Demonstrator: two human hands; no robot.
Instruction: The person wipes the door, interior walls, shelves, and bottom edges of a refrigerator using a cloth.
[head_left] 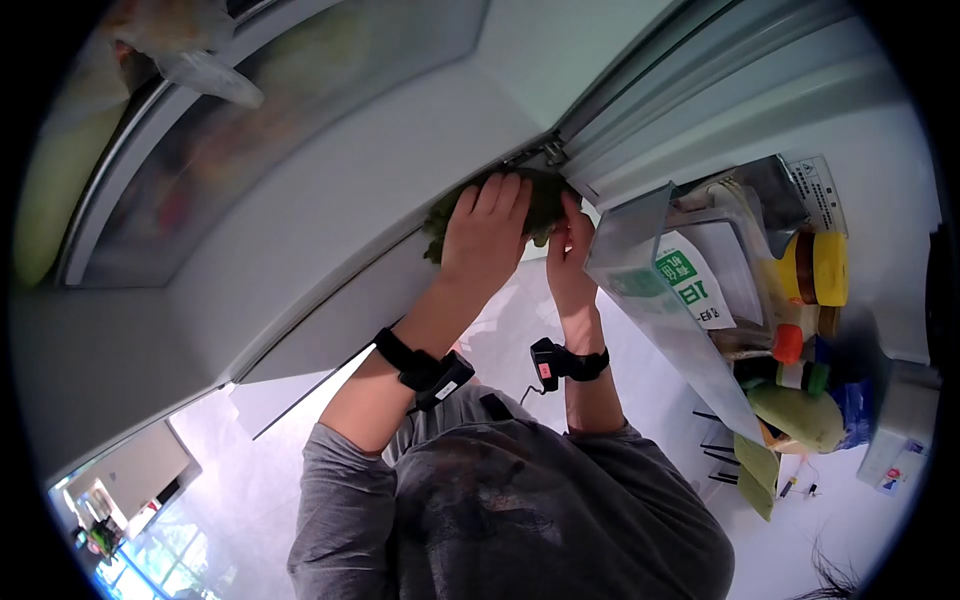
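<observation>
A bunch of dark leafy greens (545, 205) is between my hands near the hinge corner of an open fridge door. My left hand (487, 228) lies over the near side of the bunch, fingers close together and pressed onto the leaves. At the other side, my right hand (571, 250) grips the edge of the bunch with bent fingers. Part of the greens is hidden beneath my left hand. Each wrist wears a black strap with a small device.
The fridge door bin (640, 235) at right holds packets and a yellow-capped jar (815, 268). At upper left, a translucent drawer (290, 130) contains blurred produce, and a plastic bag (190, 45) sits above it. The fridge's lower edge runs beside my left forearm.
</observation>
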